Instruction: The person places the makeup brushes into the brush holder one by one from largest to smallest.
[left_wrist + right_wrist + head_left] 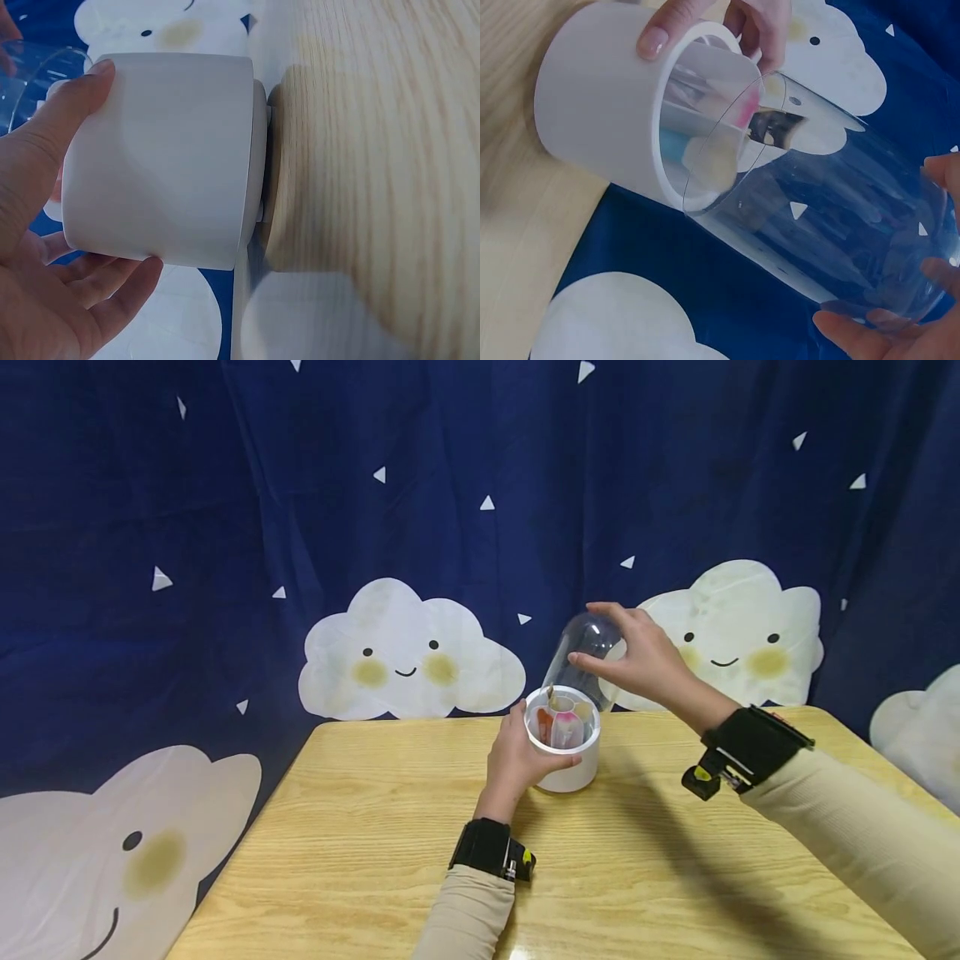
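Observation:
A white round brush holder (573, 779) stands near the table's far edge. My left hand (516, 753) grips it from the left, thumb along the near side close to the rim. Inside, clear dividers separate several makeup brushes (711, 161) with pale, pink and dark tips. My right hand (643, 653) holds a clear dome cover (817, 214) by its rounded closed end, fingers and thumb spread around it. The cover hangs tilted over the holder, and its open rim overlaps the holder's mouth in the right wrist view. A dark brush tip (775, 127) shows at that rim.
The light wooden table (375, 810) extends toward me on both sides of the holder. Behind it hangs a dark blue curtain (450, 543) with white clouds and small triangles. Both wrists wear black camera straps (757, 747). The right arm's shadow falls across the table.

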The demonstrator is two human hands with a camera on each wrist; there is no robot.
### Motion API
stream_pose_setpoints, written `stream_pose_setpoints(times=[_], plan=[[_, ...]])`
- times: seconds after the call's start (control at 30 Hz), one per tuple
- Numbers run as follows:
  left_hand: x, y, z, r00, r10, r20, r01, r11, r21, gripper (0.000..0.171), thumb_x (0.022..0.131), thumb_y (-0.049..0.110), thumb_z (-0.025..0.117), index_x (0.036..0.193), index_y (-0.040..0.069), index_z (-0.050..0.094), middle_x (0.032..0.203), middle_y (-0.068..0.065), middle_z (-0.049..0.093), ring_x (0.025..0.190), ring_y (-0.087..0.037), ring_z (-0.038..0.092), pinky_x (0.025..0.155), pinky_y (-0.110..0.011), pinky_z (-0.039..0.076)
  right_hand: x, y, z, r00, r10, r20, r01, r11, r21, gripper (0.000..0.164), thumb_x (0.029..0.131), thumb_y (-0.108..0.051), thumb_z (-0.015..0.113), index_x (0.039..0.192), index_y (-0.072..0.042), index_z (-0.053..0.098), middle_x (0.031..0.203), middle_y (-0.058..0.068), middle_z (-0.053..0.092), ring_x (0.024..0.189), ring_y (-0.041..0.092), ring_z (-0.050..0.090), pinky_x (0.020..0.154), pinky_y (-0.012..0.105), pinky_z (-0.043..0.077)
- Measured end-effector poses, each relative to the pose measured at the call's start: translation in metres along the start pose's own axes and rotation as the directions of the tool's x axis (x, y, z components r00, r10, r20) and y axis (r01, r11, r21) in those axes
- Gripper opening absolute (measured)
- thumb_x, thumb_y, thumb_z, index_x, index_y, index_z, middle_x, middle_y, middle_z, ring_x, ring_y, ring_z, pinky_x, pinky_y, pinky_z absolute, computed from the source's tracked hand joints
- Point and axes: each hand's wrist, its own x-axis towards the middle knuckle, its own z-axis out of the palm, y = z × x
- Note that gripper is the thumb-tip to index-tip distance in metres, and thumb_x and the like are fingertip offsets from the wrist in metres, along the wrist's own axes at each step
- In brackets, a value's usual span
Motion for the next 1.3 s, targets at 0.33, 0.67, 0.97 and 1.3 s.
stream_pose_setpoints(times=[0.33, 0.67, 0.97, 1.3], plan=[[0.000, 0.003, 0.001, 1.000, 0.008, 0.003, -0.008, 1.000, 0.016, 0.117, 0.061, 0.049, 0.096, 0.152, 0.008, 0.036, 0.139, -0.012, 0.055, 0.122, -0.028, 0.060, 0.095, -0.046, 0.054, 0.000, -0.002, 0.011, 1.000, 0.020, 0.022, -0.020, 1.000, 0.008, 0.080, 0.085, -0.047, 0.079, 0.151, -0.018, 0.043, 0.150, 0.027, 0.042, 0.133, 0.044, 0.044, 0.101, 0.067, 0.043], [0.001, 0.001, 0.001, 0.999, -0.024, 0.029, 0.023, 1.000, 0.011, 0.119, 0.061, 0.050, 0.096, 0.155, 0.012, 0.033, 0.143, -0.010, 0.053, 0.126, -0.027, 0.058, 0.100, -0.046, 0.051, 0.006, -0.002, 0.023, 0.998, 0.012, 0.054, -0.012, 1.000, -0.003, 0.081, 0.084, -0.047, 0.080, 0.150, -0.018, 0.044, 0.147, 0.029, 0.041, 0.126, 0.045, 0.049, 0.097, 0.064, 0.047], [-0.001, 0.001, -0.001, 1.000, -0.001, 0.027, 0.000, 1.000, 0.007, 0.118, 0.062, 0.050, 0.096, 0.154, 0.010, 0.033, 0.141, -0.011, 0.054, 0.123, -0.027, 0.059, 0.098, -0.046, 0.052, 0.005, -0.009, 0.034, 0.996, -0.026, 0.084, 0.031, 0.998, -0.060, 0.078, 0.083, -0.045, 0.081, 0.149, -0.019, 0.048, 0.144, 0.028, 0.045, 0.120, 0.043, 0.055, 0.091, 0.061, 0.051], [0.000, 0.000, -0.003, 0.999, -0.011, 0.039, 0.011, 1.000, 0.011, 0.119, 0.063, 0.050, 0.095, 0.156, 0.012, 0.031, 0.145, -0.010, 0.051, 0.127, -0.026, 0.056, 0.100, -0.045, 0.051, 0.004, -0.013, 0.044, 0.992, -0.037, 0.122, 0.048, 0.995, -0.088, 0.081, 0.082, -0.048, 0.082, 0.150, -0.021, 0.048, 0.141, 0.026, 0.048, 0.119, 0.042, 0.056, 0.090, 0.059, 0.053]])
